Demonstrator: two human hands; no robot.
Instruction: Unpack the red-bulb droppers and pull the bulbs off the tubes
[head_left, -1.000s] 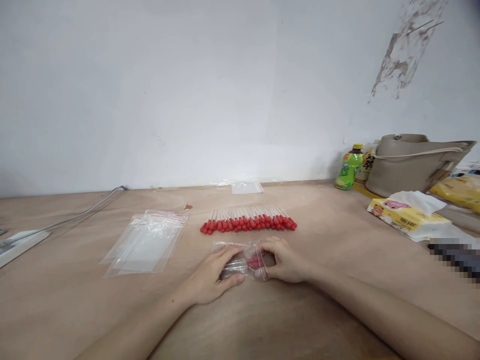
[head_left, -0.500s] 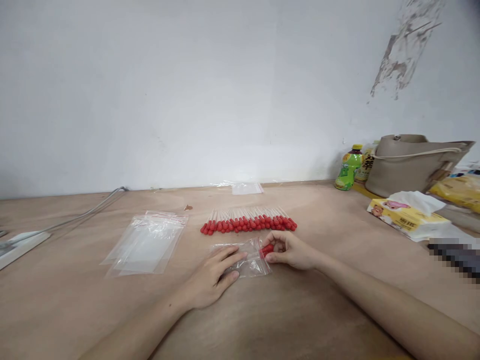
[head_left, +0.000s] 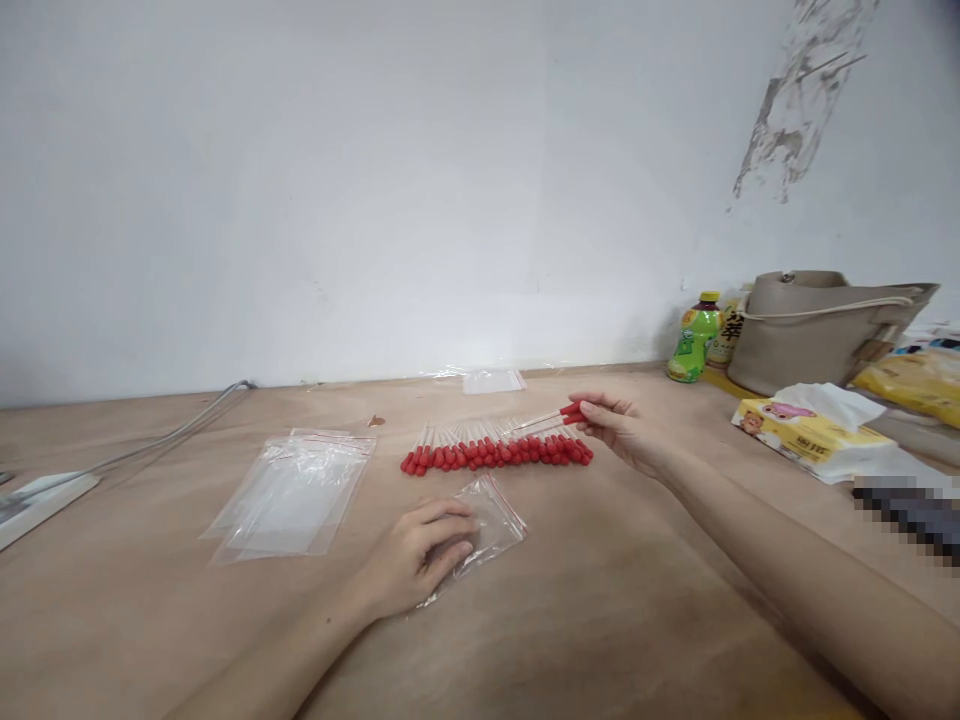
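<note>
Pinching red-ended sticks (head_left: 572,412), your right hand (head_left: 621,430) hangs at one o'clock | your left hand (head_left: 418,556), eleven o'clock, rests curved on a clear bag (head_left: 493,522), thumb and fingers apart

Passage lies open between hand-pressed bag (head_left: 495,520) and right forearm (head_left: 735,520); red-headed sticks (head_left: 495,454) block beyond.

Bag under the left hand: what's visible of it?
The bag is clear, thin, plastic-looking and creased, with a red line along one edge. It lies aslant on the table, that edge toward the far right, on the near side of the red-tipped sticks. The left hand rests on it, hiding much. Whether its mouth is open, I can't tell.
</note>
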